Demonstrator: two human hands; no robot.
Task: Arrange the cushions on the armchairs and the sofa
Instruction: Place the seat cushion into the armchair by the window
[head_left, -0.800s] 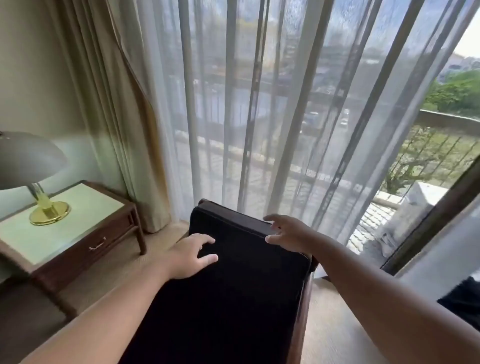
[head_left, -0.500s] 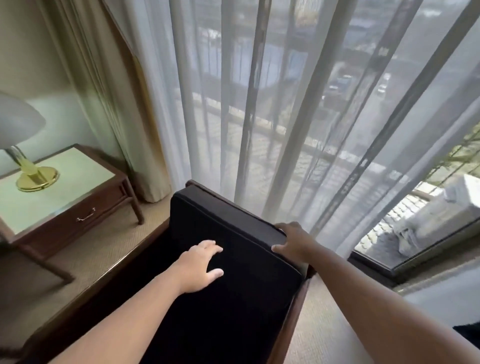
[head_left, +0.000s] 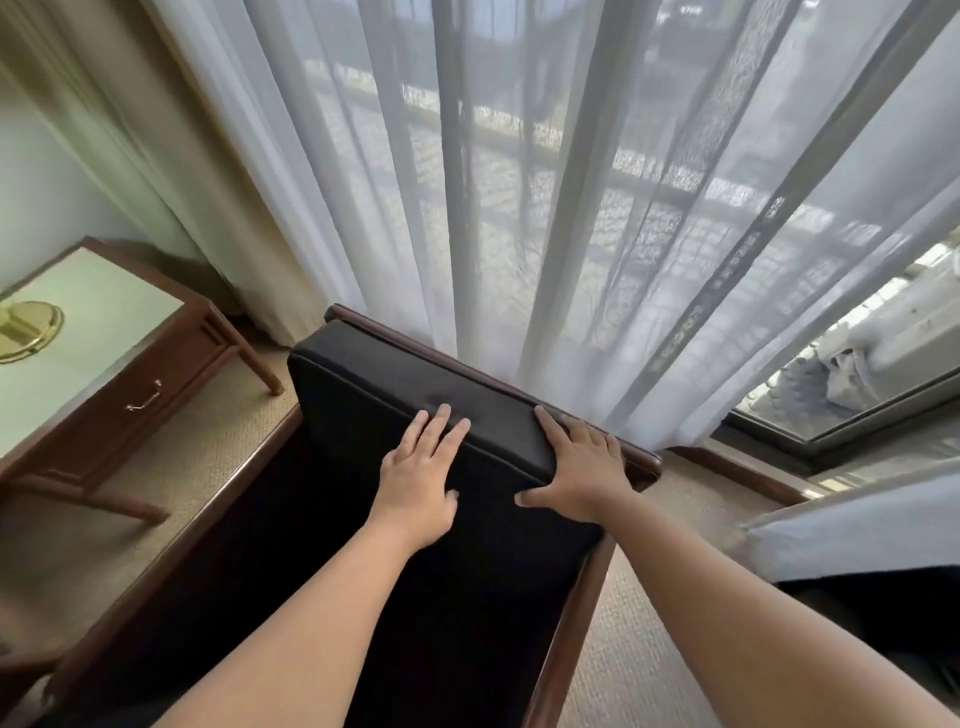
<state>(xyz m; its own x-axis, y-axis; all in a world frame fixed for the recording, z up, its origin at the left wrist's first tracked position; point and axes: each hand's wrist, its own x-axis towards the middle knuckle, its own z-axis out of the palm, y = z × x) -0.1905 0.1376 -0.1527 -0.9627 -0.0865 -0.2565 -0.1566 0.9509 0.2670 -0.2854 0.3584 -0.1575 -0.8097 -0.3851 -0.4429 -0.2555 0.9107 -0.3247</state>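
A black back cushion (head_left: 374, 384) stands upright against the back of a dark wooden armchair (head_left: 571, 613), in front of the sheer curtain. My left hand (head_left: 421, 478) lies flat on the cushion's front face, fingertips reaching its top edge. My right hand (head_left: 576, 473) rests over the cushion's top right corner, fingers spread on top and thumb on the front face. Neither hand closes around anything. The seat below is black and mostly hidden by my forearms.
A wooden side table (head_left: 104, 374) with a pale top and a brass lamp base (head_left: 26, 327) stands to the left. Sheer white curtains (head_left: 519, 208) hang right behind the chair, with a beige drape (head_left: 171, 171) at the left. Carpet lies on both sides.
Both hands moved up the cushion: the left from its front face to the top edge, the right now flat over the top right corner. The view tilted downward and closer.
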